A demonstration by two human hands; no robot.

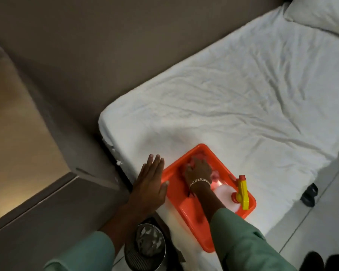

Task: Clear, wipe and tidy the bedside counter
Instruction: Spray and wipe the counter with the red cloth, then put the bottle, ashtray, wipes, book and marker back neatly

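My right hand closes on the soft, light pink cloth inside the orange tray on the bed; my left hand, flat and open, rests beside it; bunch the cloth mid-fold.

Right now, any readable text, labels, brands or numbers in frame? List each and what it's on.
None readable.
Spray bottle in the orange tray: no label or print visible.
Bracelet on the right hand: no lettering discernible.
Waste bin: no markings visible.
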